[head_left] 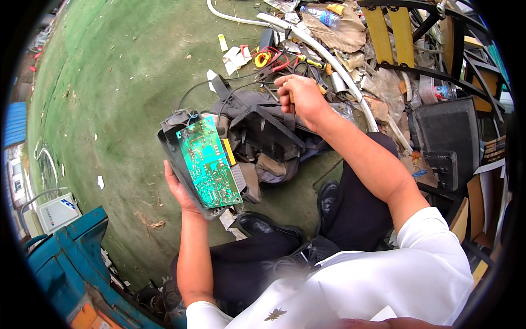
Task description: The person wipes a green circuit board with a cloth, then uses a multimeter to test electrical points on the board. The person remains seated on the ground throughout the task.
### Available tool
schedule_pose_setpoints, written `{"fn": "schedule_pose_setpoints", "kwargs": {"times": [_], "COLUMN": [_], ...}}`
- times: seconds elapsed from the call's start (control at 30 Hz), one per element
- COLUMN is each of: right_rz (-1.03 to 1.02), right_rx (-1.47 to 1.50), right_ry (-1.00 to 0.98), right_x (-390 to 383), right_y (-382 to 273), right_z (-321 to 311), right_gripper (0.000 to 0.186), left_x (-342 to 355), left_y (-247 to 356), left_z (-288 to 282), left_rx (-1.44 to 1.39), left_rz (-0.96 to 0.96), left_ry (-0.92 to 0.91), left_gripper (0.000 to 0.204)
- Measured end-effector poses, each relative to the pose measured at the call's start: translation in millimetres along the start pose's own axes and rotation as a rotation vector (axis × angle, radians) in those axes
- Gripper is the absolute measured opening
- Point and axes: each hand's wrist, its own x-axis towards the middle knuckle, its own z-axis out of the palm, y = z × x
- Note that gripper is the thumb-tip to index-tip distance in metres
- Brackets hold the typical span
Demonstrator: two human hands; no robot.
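My left hand (pixel 178 186) grips a dark open housing (pixel 170 143) from its left side; a green circuit board (pixel 207 164) sits tilted in it, with a yellow part (pixel 229 151) and a finned metal piece at its right edge. My right hand (pixel 304 98) is closed on a small yellowish tool (pixel 291 97), mostly hidden by the fingers, above a dark bag (pixel 249 101) and a black plastic casing (pixel 266 137) on the ground. Thin cables run from around the housing toward a pile of leads (pixel 282 64) beyond my right hand.
Green floor (pixel 104 98) spreads to the left; a white hose (pixel 312 41) crosses scrap and a plastic bottle (pixel 323 16). Yellow-slatted black metal frames (pixel 375 30) and a dark panel (pixel 446 129) stand right. A teal bin (pixel 71 263) and white box (pixel 57 214) are lower left.
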Motion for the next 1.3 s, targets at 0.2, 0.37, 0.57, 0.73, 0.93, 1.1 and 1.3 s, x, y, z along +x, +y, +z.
{"fn": "schedule_pose_setpoints", "kwargs": {"times": [0.2, 0.37, 0.57, 0.73, 0.93, 1.1, 1.3], "right_rz": [0.018, -0.008, 0.038, -0.235, -0.305, -0.401, -0.407], "right_rx": [-0.161, -0.047, -0.048, -0.681, -1.300, -1.429, -1.300], "right_ry": [-0.141, -0.040, -0.073, -0.234, -0.147, -0.150, 0.005], "right_x": [-10.8, -8.5, -8.2, -19.6, -37.5, -15.1, -2.7], "right_y": [3.0, -8.9, -10.4, 15.2, 27.4, 49.8, 18.8], "right_z": [5.1, -4.9, -9.4, 5.6, 10.0, 2.3, -8.8], "right_gripper": [0.028, 0.030, 0.029, 0.034, 0.047, 0.032, 0.026], "left_x": [8.6, 12.7, 23.8, 25.3, 27.7, 33.4, 38.7], "left_y": [-2.7, 0.0, -1.5, -11.5, -16.7, -23.0, -24.9], "left_z": [-10.1, -22.8, -48.0, -51.2, -57.8, -49.0, -68.2], "left_rx": [0.031, 0.075, 0.134, 0.197, 0.065, 0.124, 0.127], "left_rz": [0.060, 0.130, 0.154, 0.147, 0.001, 0.000, -0.011], "left_ry": [0.015, 0.009, 0.056, 0.134, 0.036, 0.167, 0.243], "left_gripper": [0.079, 0.078, 0.087, 0.090, 0.077, 0.065, 0.060]}}
